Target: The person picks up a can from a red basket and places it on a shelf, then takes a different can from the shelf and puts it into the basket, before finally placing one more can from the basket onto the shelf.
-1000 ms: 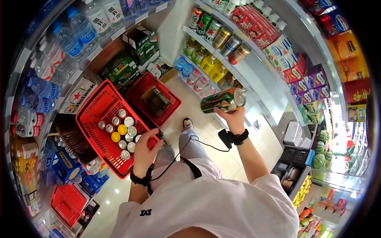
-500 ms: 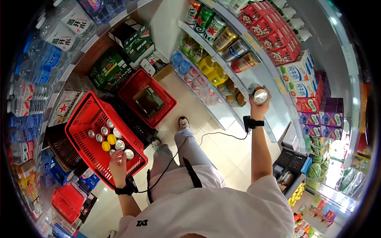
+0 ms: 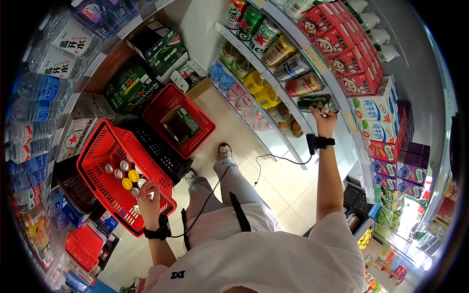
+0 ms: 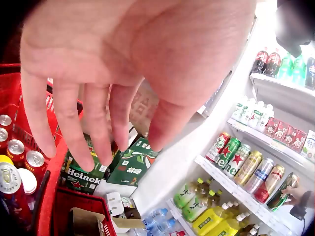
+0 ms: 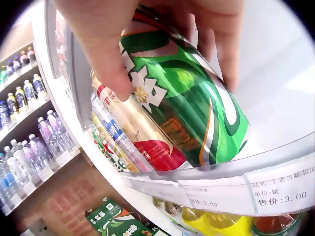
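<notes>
My right hand (image 3: 324, 124) grips a green can (image 5: 202, 105) with a white flower pattern at the shelf's front edge. Thumb on one side and fingers on the other wrap its upper end. The can leans close beside a gold-and-red can (image 5: 152, 140), the end one of a row on that shelf (image 3: 288, 93). My left hand (image 3: 149, 201) hangs over the near side of a red basket (image 3: 105, 210), holding nothing. Its fingers (image 4: 69, 118) droop loosely apart in the left wrist view. Inside the basket stand several cans (image 4: 15, 147), some with yellow tops.
A second red basket (image 3: 207, 128) with a cardboard box inside sits on the floor beyond. Green beer cartons (image 3: 132, 88) stand against the wall. Yellow drink bottles (image 3: 267, 96) line the shelf below; red milk boxes (image 3: 342, 53) fill the one above. Water bottles (image 3: 46, 90) occupy the left shelves.
My right hand has carried the green can from above the floor to the shelf and tipped it beside the row. My left hand has moved from the basket's right edge to its near side.
</notes>
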A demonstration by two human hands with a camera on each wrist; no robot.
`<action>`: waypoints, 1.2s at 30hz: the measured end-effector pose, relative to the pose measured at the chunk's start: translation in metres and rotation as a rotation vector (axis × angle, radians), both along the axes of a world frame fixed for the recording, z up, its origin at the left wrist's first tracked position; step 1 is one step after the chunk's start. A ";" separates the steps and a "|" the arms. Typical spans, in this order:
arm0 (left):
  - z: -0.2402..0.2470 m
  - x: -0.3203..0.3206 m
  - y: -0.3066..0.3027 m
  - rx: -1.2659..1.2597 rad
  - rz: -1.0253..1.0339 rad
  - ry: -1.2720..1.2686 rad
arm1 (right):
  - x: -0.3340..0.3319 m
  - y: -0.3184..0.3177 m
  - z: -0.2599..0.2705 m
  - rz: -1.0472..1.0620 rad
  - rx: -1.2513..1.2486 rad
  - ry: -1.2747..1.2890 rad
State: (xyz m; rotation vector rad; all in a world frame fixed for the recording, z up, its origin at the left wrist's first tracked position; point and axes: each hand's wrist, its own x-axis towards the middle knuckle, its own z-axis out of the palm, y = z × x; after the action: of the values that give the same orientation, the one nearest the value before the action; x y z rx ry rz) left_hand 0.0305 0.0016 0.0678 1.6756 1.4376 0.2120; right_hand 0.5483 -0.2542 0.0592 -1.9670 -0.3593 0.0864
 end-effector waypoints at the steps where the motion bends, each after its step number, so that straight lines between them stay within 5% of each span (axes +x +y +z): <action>1: 0.001 0.001 -0.001 0.018 -0.018 0.020 | 0.002 0.002 0.001 0.021 -0.002 0.003; 15: 0.005 -0.004 -0.015 0.009 0.027 0.007 | 0.016 0.008 -0.008 0.076 0.027 -0.086; 29: 0.011 -0.038 -0.022 -0.021 0.052 -0.053 | 0.018 0.009 -0.022 -0.086 -0.257 -0.309; 36: 0.019 -0.069 -0.023 0.027 0.068 -0.064 | 0.009 0.020 -0.019 -0.191 -0.216 -0.217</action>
State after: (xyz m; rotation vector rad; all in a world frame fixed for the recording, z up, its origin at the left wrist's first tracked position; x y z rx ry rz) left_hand -0.0386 -0.0214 0.0870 1.6285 1.4507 0.3205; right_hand 0.5576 -0.2337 0.0407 -2.2214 -0.3106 -0.2212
